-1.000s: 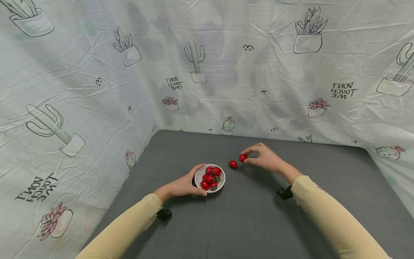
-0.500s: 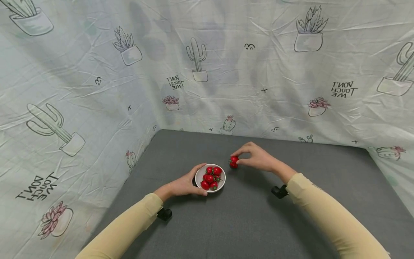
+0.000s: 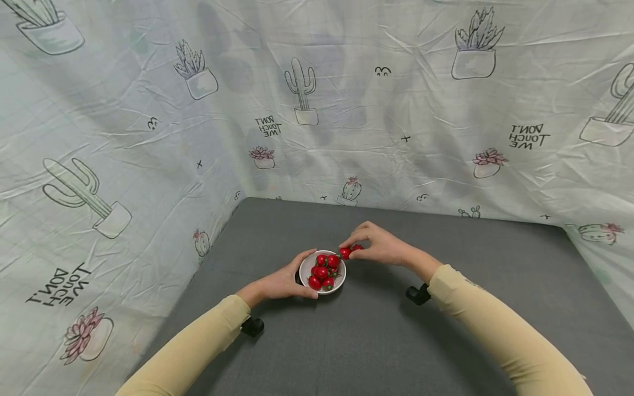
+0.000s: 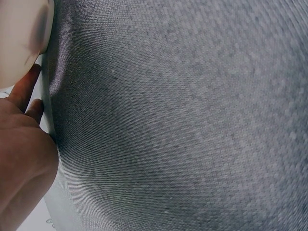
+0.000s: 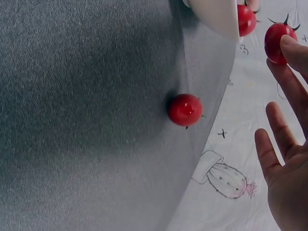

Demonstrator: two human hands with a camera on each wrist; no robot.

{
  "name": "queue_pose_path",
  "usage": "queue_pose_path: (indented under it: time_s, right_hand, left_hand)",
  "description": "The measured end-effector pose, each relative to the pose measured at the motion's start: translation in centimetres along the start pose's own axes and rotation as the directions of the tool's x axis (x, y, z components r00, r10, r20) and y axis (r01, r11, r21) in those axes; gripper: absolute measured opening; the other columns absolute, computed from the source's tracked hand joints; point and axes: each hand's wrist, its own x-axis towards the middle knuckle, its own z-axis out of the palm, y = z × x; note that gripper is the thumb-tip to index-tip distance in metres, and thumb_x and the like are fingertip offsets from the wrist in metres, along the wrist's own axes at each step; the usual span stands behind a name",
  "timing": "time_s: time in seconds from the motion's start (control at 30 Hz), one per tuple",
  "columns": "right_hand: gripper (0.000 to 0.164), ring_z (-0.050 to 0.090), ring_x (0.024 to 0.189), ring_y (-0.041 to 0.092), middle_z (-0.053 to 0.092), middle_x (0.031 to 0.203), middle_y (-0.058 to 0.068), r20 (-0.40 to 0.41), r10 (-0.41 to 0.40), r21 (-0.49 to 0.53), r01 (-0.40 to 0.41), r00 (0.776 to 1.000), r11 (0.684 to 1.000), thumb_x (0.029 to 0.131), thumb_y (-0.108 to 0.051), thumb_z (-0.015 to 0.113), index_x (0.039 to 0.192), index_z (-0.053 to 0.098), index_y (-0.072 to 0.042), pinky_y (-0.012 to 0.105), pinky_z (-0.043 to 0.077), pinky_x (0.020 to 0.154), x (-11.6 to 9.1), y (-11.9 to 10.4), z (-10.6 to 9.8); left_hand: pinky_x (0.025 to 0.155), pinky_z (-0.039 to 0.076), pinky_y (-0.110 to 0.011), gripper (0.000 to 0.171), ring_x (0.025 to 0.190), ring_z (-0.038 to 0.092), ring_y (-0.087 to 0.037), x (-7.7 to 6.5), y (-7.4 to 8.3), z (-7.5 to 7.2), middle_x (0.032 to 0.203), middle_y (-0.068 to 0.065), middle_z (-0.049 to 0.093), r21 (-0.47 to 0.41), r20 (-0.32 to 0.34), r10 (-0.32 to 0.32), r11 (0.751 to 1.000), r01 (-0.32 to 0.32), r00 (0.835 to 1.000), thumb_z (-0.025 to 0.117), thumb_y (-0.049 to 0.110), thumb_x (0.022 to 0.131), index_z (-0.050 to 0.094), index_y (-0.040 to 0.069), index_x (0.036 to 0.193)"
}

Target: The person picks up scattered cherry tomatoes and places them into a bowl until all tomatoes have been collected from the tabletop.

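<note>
A white bowl with several red cherry tomatoes inside stands on the grey table. My left hand grips the bowl from its left side, thumb near the front and fingers round the back. Between thumb and fingertips, my right hand pinches a cherry tomato with a green stem, just off the bowl's right rim. Another cherry tomato lies on the table below that hand, partly hidden behind the fingers in the head view. The left wrist view catches only the bowl's underside and part of the left hand.
The grey tabletop stretches around the bowl. A pale curtain printed with cacti hangs along its back and left edges. Black wrist cameras sit under both forearms.
My right hand has carried the pinched cherry tomato leftward, over the loose one and up to the bowl's rim. The left hand and bowl have stayed in place.
</note>
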Motion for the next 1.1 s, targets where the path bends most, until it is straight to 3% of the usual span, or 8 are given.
queue_pose_path:
  time_s: [0.23,0.5,0.73,1.1]
  right_hand:
    - [0.023,0.044,0.122,0.023,0.066,0.115,-0.009,0.034,0.014,0.013,-0.014,0.999,1.0,0.091,-0.025,0.081,0.114,0.08,-0.028,0.058,0.043,0.098,0.1,-0.3,0.6]
    - [0.024,0.045,0.121,0.021,0.065,0.116,-0.008,0.084,-0.026,-0.021,0.028,0.996,0.999,0.091,-0.025,0.082,0.113,0.08,-0.031,0.047,0.047,0.092,0.1,-0.4,1.6]
    - [0.025,0.045,0.119,0.02,0.067,0.112,-0.014,0.103,-0.049,-0.017,0.051,0.994,0.999,0.09,-0.021,0.082,0.113,0.08,-0.029,0.052,0.048,0.09,0.1,-0.6,2.1]
    - [0.029,0.045,0.123,0.023,0.063,0.12,-0.006,0.103,-0.035,-0.008,0.036,0.994,0.999,0.09,-0.016,0.081,0.117,0.079,-0.026,0.054,0.046,0.096,0.0,-0.6,2.2]
  left_hand:
    - [0.116,0.026,-0.052,0.113,0.146,0.028,-0.02,0.0,0.0,0.0,0.163,-0.003,0.023,-0.017,0.005,-0.01,1.0,0.01,1.0,0.089,0.042,0.08,0.014,0.032,0.164]
    - [0.115,0.028,-0.052,0.112,0.146,0.029,-0.021,-0.1,0.2,0.0,0.163,-0.003,0.023,-0.03,0.012,-0.015,0.999,0.015,1.0,0.089,0.041,0.081,0.014,0.033,0.164]
    - [0.114,0.03,-0.052,0.11,0.145,0.03,-0.021,-0.1,0.0,0.0,0.162,-0.003,0.024,-0.043,0.018,-0.013,0.999,0.014,1.0,0.088,0.041,0.082,0.015,0.035,0.164]
    - [0.115,0.027,-0.054,0.109,0.147,0.028,-0.022,-0.1,0.2,0.0,0.163,-0.003,0.023,-0.032,0.014,-0.016,0.999,0.016,1.0,0.087,0.039,0.083,0.014,0.034,0.164]
